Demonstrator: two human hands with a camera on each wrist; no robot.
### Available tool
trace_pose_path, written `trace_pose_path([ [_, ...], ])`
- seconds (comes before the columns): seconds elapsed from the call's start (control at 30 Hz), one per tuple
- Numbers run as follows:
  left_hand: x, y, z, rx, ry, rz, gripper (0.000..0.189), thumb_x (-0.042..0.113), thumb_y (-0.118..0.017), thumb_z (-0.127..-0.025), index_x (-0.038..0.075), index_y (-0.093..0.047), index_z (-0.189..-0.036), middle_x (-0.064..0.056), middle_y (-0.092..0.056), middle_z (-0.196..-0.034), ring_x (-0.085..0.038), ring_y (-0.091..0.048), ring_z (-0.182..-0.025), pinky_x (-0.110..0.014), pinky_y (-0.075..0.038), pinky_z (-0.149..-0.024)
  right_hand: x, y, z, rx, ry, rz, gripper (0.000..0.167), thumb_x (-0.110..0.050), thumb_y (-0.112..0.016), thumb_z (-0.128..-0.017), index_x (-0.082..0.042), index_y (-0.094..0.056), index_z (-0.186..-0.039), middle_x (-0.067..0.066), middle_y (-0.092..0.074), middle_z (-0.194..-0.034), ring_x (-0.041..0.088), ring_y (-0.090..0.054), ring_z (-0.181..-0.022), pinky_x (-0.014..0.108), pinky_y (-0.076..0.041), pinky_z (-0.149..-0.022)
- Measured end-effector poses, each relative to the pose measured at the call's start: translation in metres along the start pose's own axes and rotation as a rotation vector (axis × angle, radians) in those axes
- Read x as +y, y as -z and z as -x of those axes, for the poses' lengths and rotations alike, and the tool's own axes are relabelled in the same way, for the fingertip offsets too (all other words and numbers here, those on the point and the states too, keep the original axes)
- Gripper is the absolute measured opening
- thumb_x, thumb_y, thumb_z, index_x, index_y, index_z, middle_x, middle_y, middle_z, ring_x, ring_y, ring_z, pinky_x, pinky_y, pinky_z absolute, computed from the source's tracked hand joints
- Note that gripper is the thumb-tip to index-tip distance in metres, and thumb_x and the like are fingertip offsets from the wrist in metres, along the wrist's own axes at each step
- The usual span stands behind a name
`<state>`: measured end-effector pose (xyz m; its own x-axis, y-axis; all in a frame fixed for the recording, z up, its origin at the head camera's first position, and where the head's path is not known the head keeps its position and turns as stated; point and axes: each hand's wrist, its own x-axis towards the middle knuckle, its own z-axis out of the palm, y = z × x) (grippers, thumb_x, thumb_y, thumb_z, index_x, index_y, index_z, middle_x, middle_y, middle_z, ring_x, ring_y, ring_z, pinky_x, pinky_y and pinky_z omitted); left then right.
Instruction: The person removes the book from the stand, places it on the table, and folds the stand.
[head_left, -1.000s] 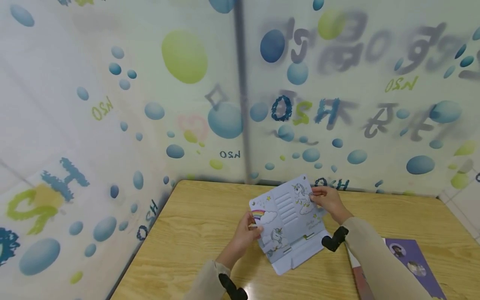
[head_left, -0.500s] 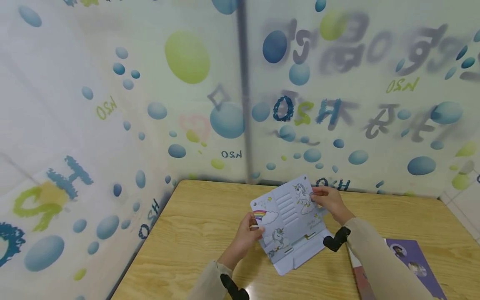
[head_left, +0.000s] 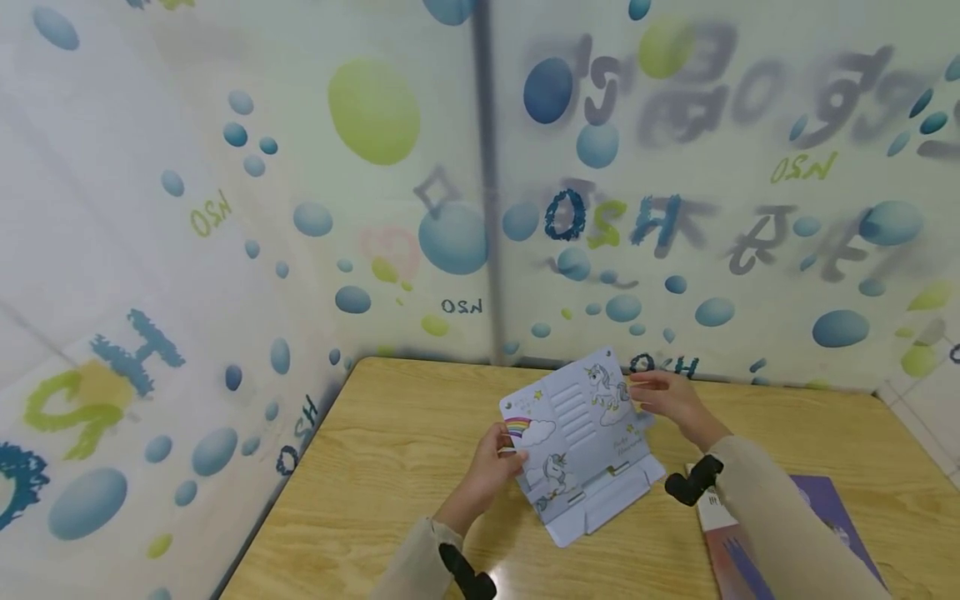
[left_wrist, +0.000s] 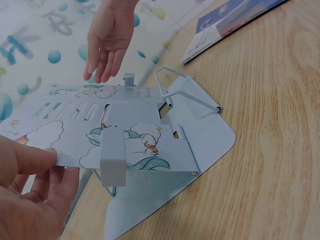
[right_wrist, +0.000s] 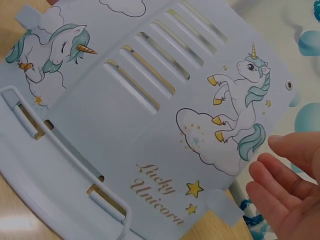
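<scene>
A white metal book stand point(head_left: 573, 421), printed with unicorns, clouds and a rainbow, is tilted over the wooden table. My left hand point(head_left: 486, 473) pinches its left edge, thumb on the printed face and fingers underneath, as the left wrist view shows. Beside the right edge is my right hand point(head_left: 677, 408), its fingers loosely extended and holding nothing. The right wrist view shows a small gap between those fingertips point(right_wrist: 255, 170) and the panel. Slots, a wire page holder point(right_wrist: 67, 145) and small side tabs point(right_wrist: 225, 205) are visible on the stand. Its base plate point(left_wrist: 150, 200) is folded out below the panel.
Under my right forearm lie books, one purple point(head_left: 832, 525) and one white and pink point(head_left: 716, 542). A curtain point(head_left: 390, 275) with blue and green dots hangs behind the wooden table point(head_left: 352, 483).
My right hand has let go of the stand's right edge and moved slightly right, its fingers loosening. The left hand keeps its grip, and the stand has barely moved.
</scene>
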<state>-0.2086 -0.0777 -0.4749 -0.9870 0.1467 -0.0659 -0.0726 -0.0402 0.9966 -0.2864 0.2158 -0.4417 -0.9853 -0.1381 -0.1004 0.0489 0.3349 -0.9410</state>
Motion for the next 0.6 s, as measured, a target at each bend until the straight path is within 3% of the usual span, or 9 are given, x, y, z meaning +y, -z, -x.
trace_pose_path([
  [0.23, -0.002, 0.001, -0.002, 0.001, 0.013, 0.008, 0.030, -0.009, -0.055, -0.084, -0.007, -0.044, -0.112, -0.011, -0.053, -0.094, -0.017, -0.055, -0.082, -0.035, -0.050, -0.070, 0.002, 0.011, 0.016, -0.104, 0.047, 0.061, 0.049, -0.015, -0.059, -0.090, 0.014, -0.043, -0.126, 0.026, -0.056, -0.112, 0.028, -0.058, -0.097, 0.042, -0.048, -0.082],
  [0.6, -0.001, 0.002, -0.003, -0.020, 0.035, 0.019, 0.030, -0.009, -0.054, -0.086, -0.008, -0.043, -0.113, -0.012, -0.052, -0.095, -0.017, -0.054, -0.081, -0.038, -0.050, -0.073, 0.010, 0.015, 0.055, -0.214, 0.051, 0.119, 0.049, -0.019, -0.060, -0.089, 0.011, -0.046, -0.125, 0.019, -0.060, -0.104, 0.026, -0.058, -0.091, 0.043, -0.049, -0.079],
])
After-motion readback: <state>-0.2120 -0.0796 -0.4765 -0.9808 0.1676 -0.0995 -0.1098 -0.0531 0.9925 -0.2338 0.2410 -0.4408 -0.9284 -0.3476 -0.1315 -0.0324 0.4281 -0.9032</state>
